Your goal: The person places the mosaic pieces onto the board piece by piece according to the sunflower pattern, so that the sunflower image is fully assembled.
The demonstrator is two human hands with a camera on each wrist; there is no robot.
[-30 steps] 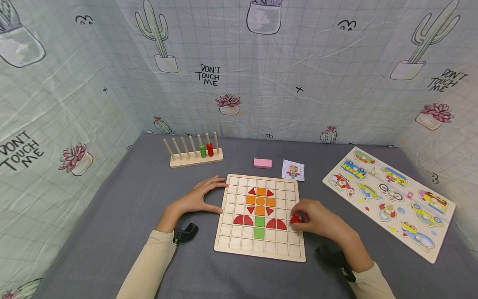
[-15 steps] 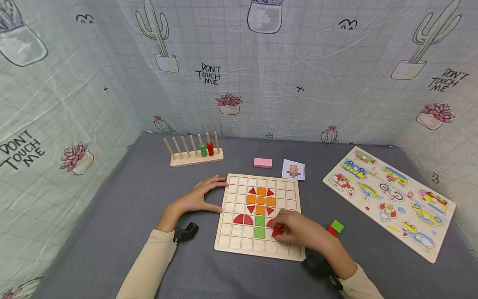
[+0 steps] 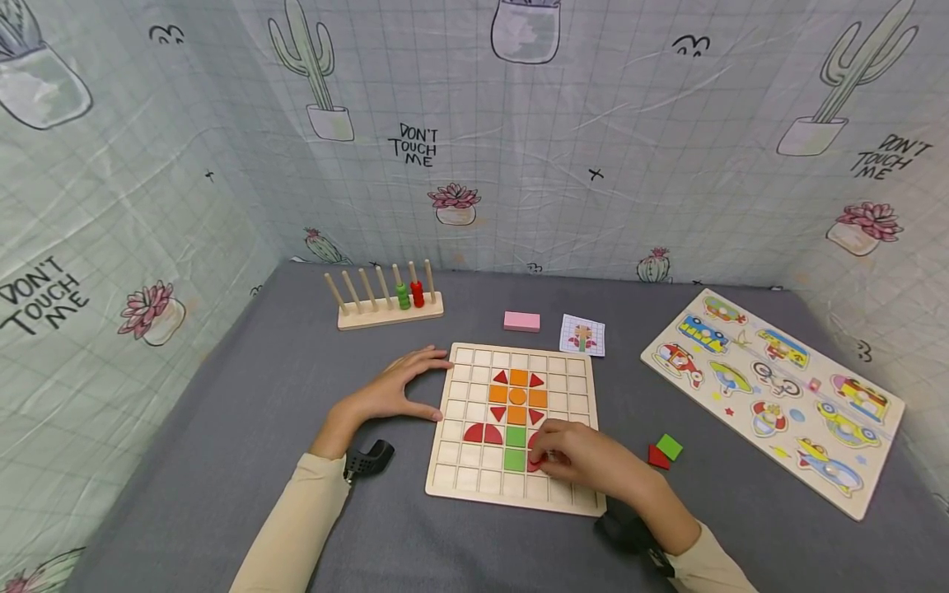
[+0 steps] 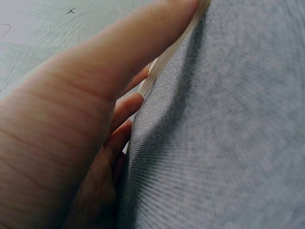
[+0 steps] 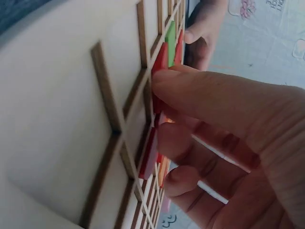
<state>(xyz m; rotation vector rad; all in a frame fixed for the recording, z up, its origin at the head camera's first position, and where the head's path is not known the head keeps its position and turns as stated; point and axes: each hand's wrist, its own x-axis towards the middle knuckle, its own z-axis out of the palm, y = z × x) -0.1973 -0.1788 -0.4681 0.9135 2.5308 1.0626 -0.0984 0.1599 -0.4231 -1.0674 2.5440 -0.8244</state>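
My left hand [image 3: 393, 391] lies at the left edge of a wooden grid board [image 3: 474, 498], with thumb and fingertips at its rim. In the left wrist view, the thumb [image 4: 152, 28] reaches along that edge. Over the lower right of the board, my right hand [image 3: 593, 457] pinches a red piece [image 3: 533, 466] at the cell right of the lower green square [image 3: 515, 460]. The right wrist view shows its thumb against the red piece [image 5: 161, 52], the piece's far side hidden. Orange squares, an orange circle [image 3: 517, 396], red triangles and red quarter circles [image 3: 483, 433] fill other cells.
A loose green square [image 3: 670, 447] and a red piece [image 3: 658, 457] lie right of the board. Behind it are a pink block [image 3: 522, 322], a pattern card [image 3: 582, 336] and a peg stand [image 3: 389, 315] with green and red beads. A vehicle puzzle [image 3: 771, 395] lies far right.
My right hand has carried the red piece leftward from the board's right edge to beside the green squares, uncovering the loose green and red pieces. My left hand stays put.
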